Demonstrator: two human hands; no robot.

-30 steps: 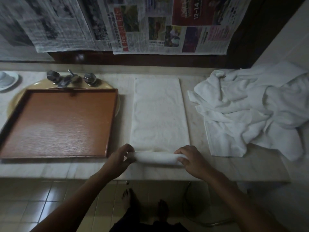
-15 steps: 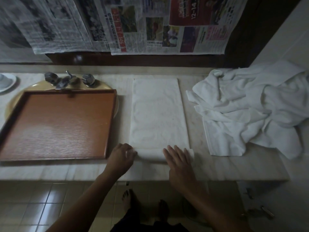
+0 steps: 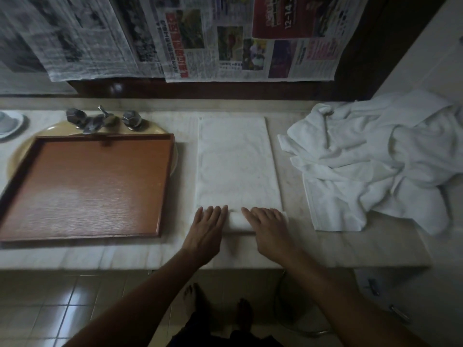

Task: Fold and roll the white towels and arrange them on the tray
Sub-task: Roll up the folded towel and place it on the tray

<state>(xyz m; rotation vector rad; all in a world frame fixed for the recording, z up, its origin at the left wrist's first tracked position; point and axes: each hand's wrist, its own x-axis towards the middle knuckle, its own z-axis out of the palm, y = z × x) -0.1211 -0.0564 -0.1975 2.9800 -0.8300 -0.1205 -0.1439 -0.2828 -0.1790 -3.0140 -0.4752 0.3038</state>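
A white towel, folded into a long strip, lies on the marble counter with its near end rolled up. My left hand lies flat on the left part of the roll, fingers straight. On the right part rests my right hand, fingers straight too. A short piece of the rolled end shows between the two hands. The brown wooden tray sits to the left over the sink and holds nothing. A heap of unfolded white towels lies to the right.
A chrome tap stands behind the tray on the yellow basin. A white dish is at the far left. Newspapers hang on the wall behind. The counter's front edge runs just below my hands.
Both hands went from gripping the roll's ends with curled fingers to lying flat on top of it. The roll has moved slightly away from me along the strip.
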